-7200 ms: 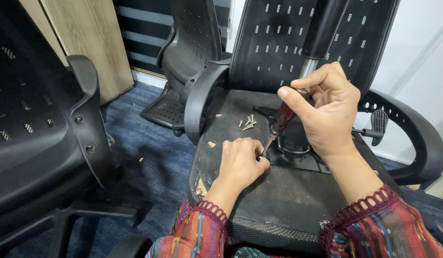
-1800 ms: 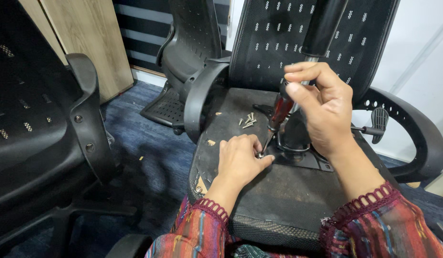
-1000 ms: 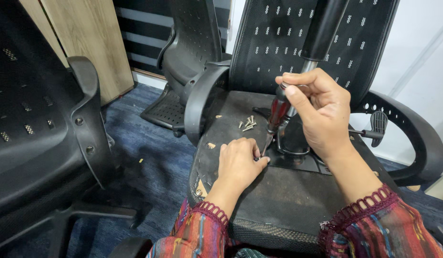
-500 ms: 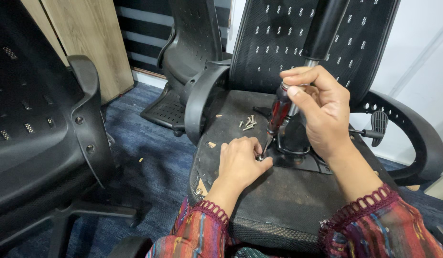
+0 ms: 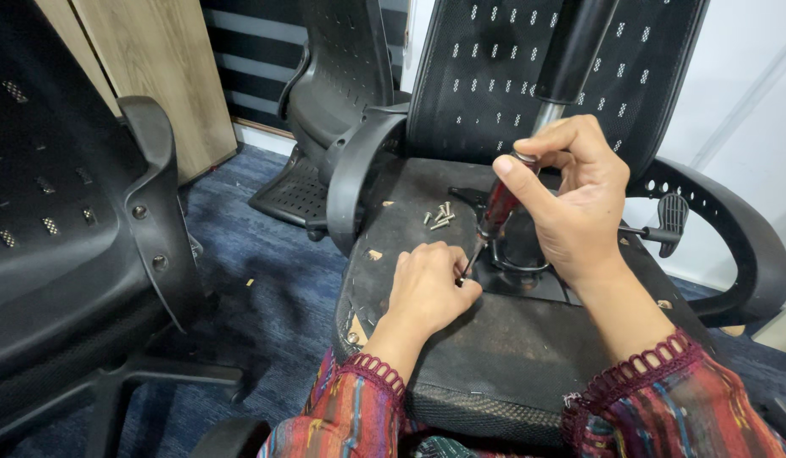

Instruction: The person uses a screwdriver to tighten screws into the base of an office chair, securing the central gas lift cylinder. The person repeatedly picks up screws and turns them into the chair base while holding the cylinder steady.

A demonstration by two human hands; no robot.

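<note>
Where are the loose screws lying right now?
The loose screws lie on the upturned chair seat, just left of the screwdriver and beyond the left hand.

An office: mesh-backed swivel chairs (image 5: pixel 62 212) on blue carpet (image 5: pixel 266 297) beside a wood-panelled wall (image 5: pixel 156 76)

The right hand (image 5: pixel 571 199) shows the only real change. Against the gas cylinder (image 5: pixel 571 51) of the upturned chair, it sits slightly higher than half a second ago, its fingers curled afresh round the red handle of the screwdriver (image 5: pixel 495 212); the grip alters from picture to picture, thumb and forefinger taking new places on the handle top. The shaft leans a little differently toward the cylinder, while its tip keeps its spot at the left hand (image 5: pixel 427 288).
</note>
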